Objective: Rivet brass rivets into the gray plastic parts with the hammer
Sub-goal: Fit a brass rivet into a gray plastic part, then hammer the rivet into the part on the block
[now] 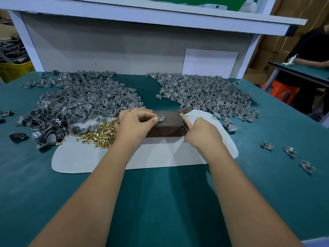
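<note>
The left hand [134, 122] pinches a gray plastic part [161, 119] with a brass rivet [159, 115] standing in it, on top of a dark block [165, 126] in the middle of a pale mat [85, 157]. The right hand [203, 132] curls round the wooden handle of the hammer [185, 112], whose head lies at the block's far right corner. Loose brass rivets [101, 133] lie left of the block. Heaps of gray parts [80, 102] spread over the far green tabletop [160, 202].

teal-covered workbench [53, 184], white shelf [160, 13] above, stacked cardboard boxes [270, 49] right, orange stool [283, 91]
</note>
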